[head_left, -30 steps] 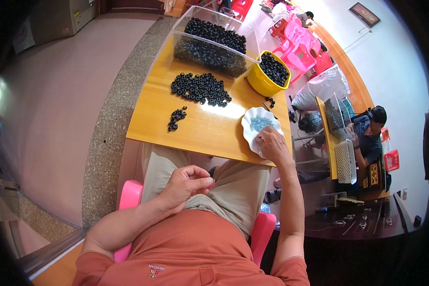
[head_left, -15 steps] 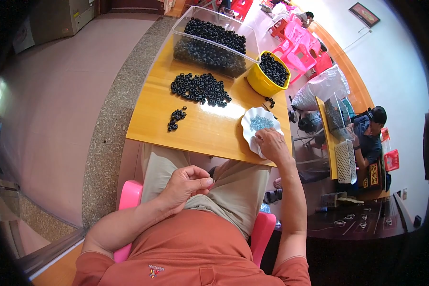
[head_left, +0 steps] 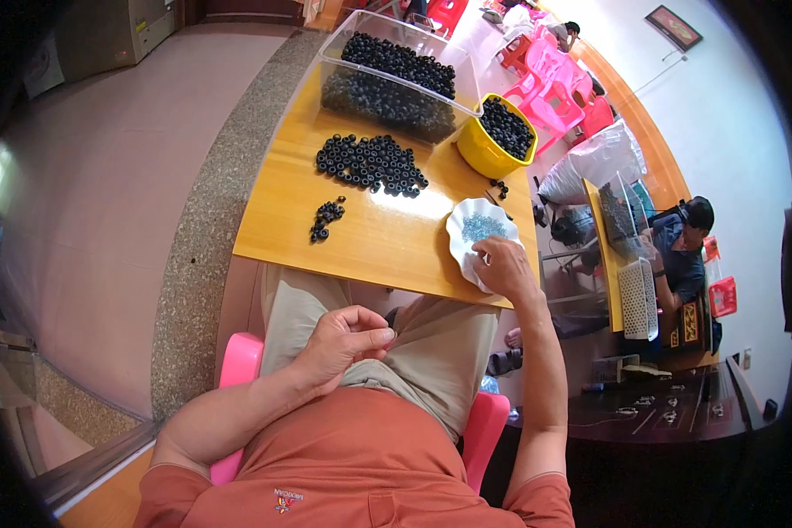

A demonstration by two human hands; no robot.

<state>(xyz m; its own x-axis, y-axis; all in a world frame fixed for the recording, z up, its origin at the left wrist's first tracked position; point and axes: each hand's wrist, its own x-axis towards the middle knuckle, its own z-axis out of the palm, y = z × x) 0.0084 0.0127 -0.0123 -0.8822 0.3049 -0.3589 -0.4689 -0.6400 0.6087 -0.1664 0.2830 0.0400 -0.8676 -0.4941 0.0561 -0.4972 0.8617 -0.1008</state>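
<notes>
My right hand [head_left: 506, 267] reaches over the white scalloped dish [head_left: 457, 222], its fingers bent together at the near side of a heap of tiny pale-blue, glassy pieces [head_left: 482, 227]. Whatever lies between those fingertips is too small to make out. Above my lap, thumb and forefinger of my left hand [head_left: 348, 345] are pinched together; what they hold, if anything, cannot be told. On the wooden table [head_left: 282, 233] lie a wide spread of small black ring-shaped pieces [head_left: 370, 165] and a smaller cluster of black pieces [head_left: 327, 217] nearer me.
A clear plastic bin [head_left: 387, 97] full of black pieces stands at the table's far end, beside a yellow tub [head_left: 488, 150] of the same. To the right, a person [head_left: 682, 251] sits at another table with a white perforated basket [head_left: 638, 299]. Pink chairs [head_left: 554, 84] stand behind.
The fingers of my right hand have shifted very slightly over the dish. My left hand and the things on the table look the same.
</notes>
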